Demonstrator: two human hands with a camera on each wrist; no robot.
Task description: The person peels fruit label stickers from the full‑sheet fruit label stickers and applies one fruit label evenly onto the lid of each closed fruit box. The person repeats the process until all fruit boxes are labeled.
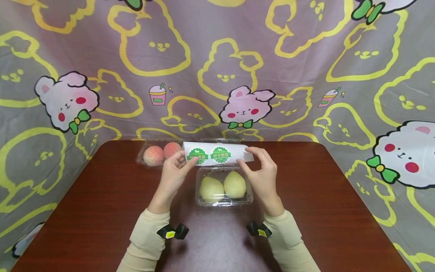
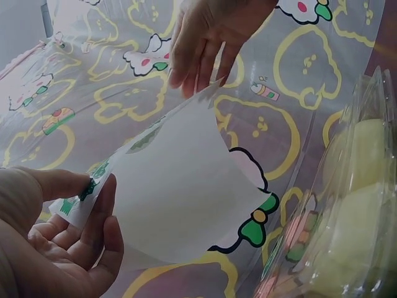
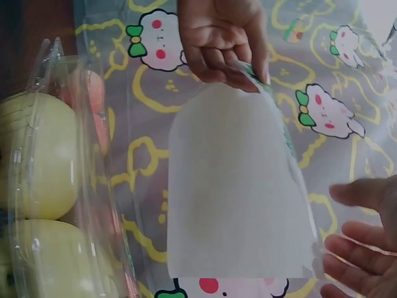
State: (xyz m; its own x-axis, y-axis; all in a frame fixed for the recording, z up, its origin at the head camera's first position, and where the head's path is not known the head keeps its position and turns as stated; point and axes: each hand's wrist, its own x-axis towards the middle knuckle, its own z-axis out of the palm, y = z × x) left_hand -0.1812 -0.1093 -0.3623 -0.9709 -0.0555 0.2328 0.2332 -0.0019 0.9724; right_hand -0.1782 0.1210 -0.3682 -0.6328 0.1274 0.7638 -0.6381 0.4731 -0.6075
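My left hand (image 1: pixel 171 177) pinches the left end of a white sheet of round green stickers (image 1: pixel 217 154), thumb on the printed face and fingers behind. The sheet's plain white back (image 2: pixel 167 205) bows in the left wrist view. At the other end is my right hand (image 1: pixel 263 175), its thumb and fingers spread apart. In the right wrist view these fingers (image 3: pixel 356 254) stand just off the sheet's edge. Between my forearms and the sheet sits a clear plastic box (image 1: pixel 224 203) with two pale yellow pears (image 1: pixel 211 189) inside.
Behind the sheet, a clear plastic box (image 1: pixel 138 156) holds pinkish peaches (image 1: pixel 153 155), partly hidden by the sheet and my left hand. Both boxes stand on a dark reddish-brown table (image 1: pixel 306 211). A curtain with cartoon prints (image 1: pixel 190 37) surrounds the table's back and sides.
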